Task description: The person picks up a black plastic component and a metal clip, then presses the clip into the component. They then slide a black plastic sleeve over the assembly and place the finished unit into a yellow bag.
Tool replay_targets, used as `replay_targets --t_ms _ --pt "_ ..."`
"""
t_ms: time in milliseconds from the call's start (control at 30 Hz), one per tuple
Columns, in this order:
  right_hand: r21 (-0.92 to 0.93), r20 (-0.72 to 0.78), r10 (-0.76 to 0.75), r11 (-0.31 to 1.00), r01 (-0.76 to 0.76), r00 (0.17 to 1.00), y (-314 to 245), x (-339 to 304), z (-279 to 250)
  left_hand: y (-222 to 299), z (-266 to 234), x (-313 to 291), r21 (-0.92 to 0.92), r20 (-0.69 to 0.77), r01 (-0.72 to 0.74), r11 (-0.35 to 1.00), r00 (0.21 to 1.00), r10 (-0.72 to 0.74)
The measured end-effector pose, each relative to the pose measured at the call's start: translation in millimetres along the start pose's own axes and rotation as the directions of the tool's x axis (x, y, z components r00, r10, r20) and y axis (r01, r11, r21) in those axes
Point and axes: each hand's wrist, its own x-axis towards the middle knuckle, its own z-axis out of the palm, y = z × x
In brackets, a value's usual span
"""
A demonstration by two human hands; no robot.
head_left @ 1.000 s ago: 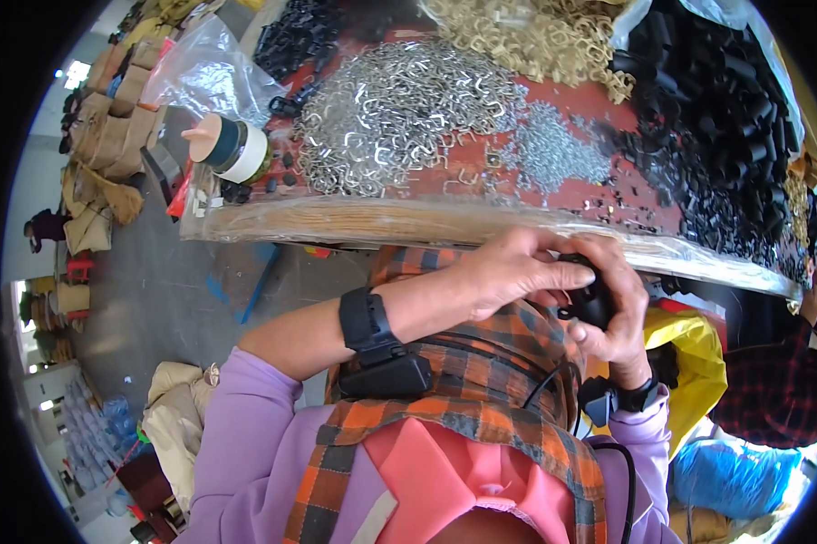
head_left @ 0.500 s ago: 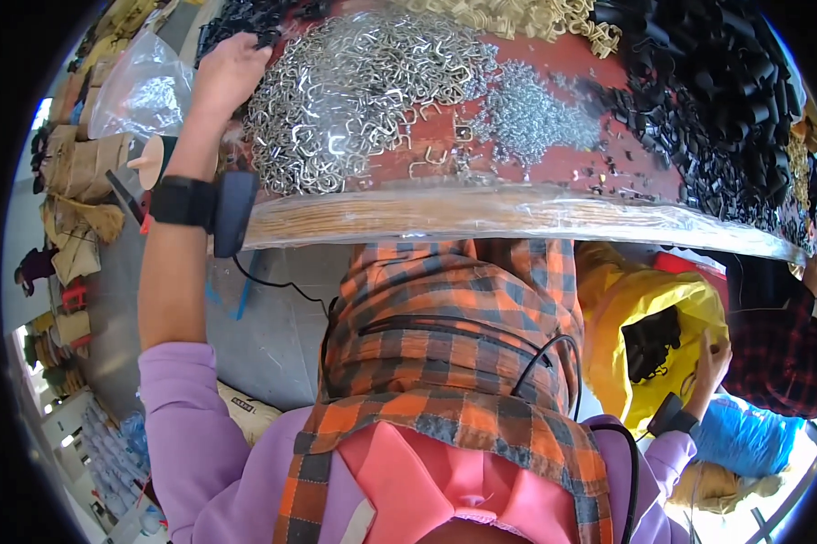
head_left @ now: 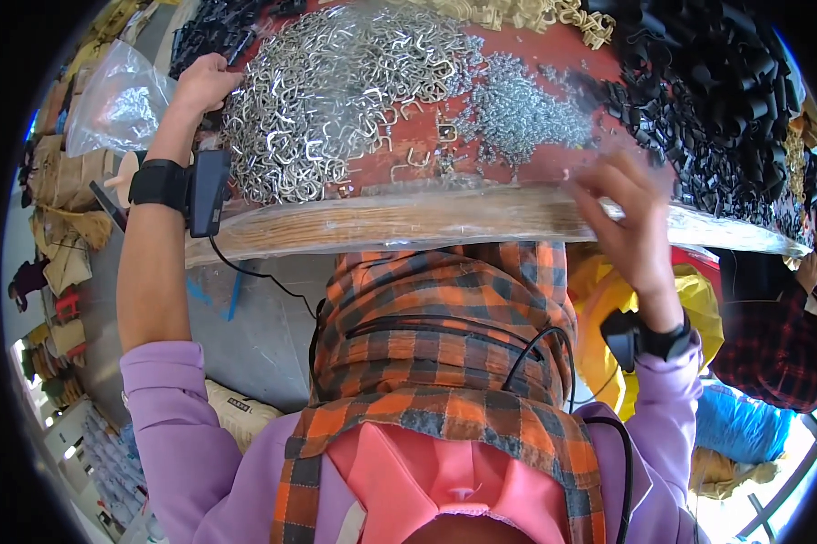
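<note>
My left hand (head_left: 207, 83) rests at the table's far left, between a pile of small black parts (head_left: 211, 38) and a heap of silvery bent metal hooks (head_left: 286, 127). Its fingers are curled closed; whatever they hold is hidden. Above the near table edge on the right is my right hand (head_left: 628, 213), its fingers bent and smeared by motion. Close beyond it lie a pile of tiny clear-silvery pieces (head_left: 522, 118) and scattered small black pieces (head_left: 698, 163).
Large black curved parts (head_left: 725, 72) fill the right of the red tabletop (head_left: 426, 145). Cream-coloured clips (head_left: 517, 13) sit at the back. A yellow bag (head_left: 698, 313) stands below the table's right side, a clear plastic bag (head_left: 123, 100) at left. Another person's checked sleeve (head_left: 771, 340) shows at far right.
My right hand has come up from the yellow bag's mouth to above the table edge. My left hand has shifted slightly left and nearer to me; the whole view has shifted a little.
</note>
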Motion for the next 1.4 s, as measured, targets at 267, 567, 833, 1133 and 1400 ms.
replay_targets --t_ms 267,567,833,1133,1400 --pt "-0.117 0.304 -0.028 0.991 0.067 0.952 -1.7 49.6 51.1 -4.5 -4.9 -0.4 0.182 0.003 -0.014 0.983 1.000 0.013" --pt "-0.174 0.292 0.006 0.984 0.046 0.956 -1.0 46.5 61.4 -4.5 3.8 -4.5 0.537 0.027 -0.112 0.836 0.993 0.116" --pt "-0.172 0.321 -0.073 0.976 0.134 0.944 0.7 49.7 63.8 0.5 5.2 -10.0 0.480 -0.086 -0.076 0.874 0.987 0.133" --pt "-0.289 0.221 0.058 0.957 0.009 0.974 -5.7 40.1 70.6 -9.7 -1.9 -13.1 0.383 -0.082 -0.048 0.923 0.993 0.085" --pt "-0.091 0.100 -0.022 0.995 0.031 0.995 11.5 37.0 54.6 -1.7 -6.4 -25.1 0.372 -0.013 -0.034 0.928 0.999 0.042"
